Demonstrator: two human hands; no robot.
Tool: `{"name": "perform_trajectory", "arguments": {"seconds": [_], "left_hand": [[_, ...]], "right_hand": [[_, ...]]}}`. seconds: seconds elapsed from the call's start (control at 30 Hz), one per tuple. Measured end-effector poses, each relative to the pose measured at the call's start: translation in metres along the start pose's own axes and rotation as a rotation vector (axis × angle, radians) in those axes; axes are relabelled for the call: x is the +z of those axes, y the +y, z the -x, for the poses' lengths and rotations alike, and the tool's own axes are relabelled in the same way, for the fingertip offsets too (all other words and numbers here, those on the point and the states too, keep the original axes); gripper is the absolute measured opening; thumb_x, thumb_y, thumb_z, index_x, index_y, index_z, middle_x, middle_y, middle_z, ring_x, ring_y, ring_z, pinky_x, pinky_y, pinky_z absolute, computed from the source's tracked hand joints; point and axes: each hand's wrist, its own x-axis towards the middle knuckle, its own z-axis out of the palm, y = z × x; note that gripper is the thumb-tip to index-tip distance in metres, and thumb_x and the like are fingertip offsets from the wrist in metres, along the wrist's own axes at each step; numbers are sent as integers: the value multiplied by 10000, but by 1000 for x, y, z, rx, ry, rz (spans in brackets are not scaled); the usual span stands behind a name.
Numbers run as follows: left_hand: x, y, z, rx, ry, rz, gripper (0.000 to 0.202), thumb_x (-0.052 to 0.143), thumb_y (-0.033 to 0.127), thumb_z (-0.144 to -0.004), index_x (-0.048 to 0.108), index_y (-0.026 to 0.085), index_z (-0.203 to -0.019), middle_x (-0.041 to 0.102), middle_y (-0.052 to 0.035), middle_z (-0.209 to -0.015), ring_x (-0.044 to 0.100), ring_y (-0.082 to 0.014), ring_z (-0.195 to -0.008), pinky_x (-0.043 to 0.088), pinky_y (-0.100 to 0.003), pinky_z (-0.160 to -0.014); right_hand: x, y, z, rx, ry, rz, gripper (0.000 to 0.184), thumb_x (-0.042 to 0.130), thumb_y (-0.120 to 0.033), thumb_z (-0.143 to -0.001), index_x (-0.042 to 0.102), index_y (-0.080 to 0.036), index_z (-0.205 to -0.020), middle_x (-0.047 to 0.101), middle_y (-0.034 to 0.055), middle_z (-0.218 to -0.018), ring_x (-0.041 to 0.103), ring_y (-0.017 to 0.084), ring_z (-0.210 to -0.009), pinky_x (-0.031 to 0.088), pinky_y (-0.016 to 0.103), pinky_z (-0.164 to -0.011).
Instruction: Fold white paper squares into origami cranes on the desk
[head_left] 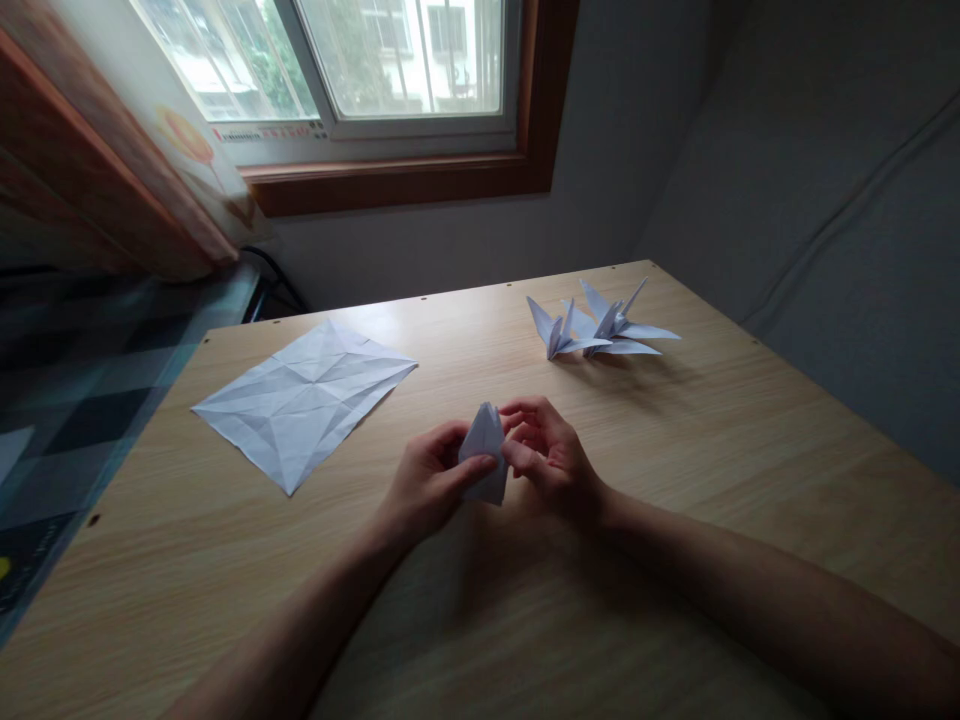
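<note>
A small piece of folded white paper [486, 440], pointed at the top with several layers, is held above the wooden table. My left hand [431, 475] grips it from the left, thumb pressed across its front and fingers behind. At its right edge, my right hand [553, 460] has curled fingers and thumb closed on the side of the paper. The fingertips behind the paper are hidden.
A creased, unfolded white sheet [307, 395] lies on the table [675, 600] at the left. Several folded paper cranes [600, 330] stand at the back right. Beyond the table are a window [412, 60], a curtain [97, 140] and a checked cloth surface [82, 400].
</note>
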Motion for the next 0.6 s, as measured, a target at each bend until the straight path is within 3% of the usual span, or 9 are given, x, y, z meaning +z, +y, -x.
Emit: {"name": "perform_trajectory", "arguments": {"seconds": [0.17, 0.47, 0.6], "left_hand": [[-2, 3, 0, 3, -80, -65, 275, 744, 349, -745, 677, 128, -893, 684, -24, -769, 580, -131, -658, 445, -223, -590], [-5, 2, 0, 4, -80, -239, 281, 715, 385, -762, 688, 129, -874, 635, -9, -702, 515, -111, -587, 403, -208, -526], [-5, 1, 0, 6, -73, -223, 266, 714, 375, -765, 686, 134, -876, 628, 0, -691, 509, -102, -576, 397, -199, -517]], "right_hand": [[-1, 5, 0, -95, 31, -16, 278, 549, -174, -856, 550, -253, -1123, 587, 10, -940, 577, 97, -669, 475, 214, -544], [-6, -3, -5, -134, 61, 77, 187, 573, -97, -747, 509, -222, -871, 571, -18, -852, 562, 98, -663, 460, 220, -561], [-7, -3, -5, -137, 48, 108, 195, 578, -96, -741, 494, -223, -863, 560, -14, -863, 561, 101, -681, 456, 219, -568]]}}
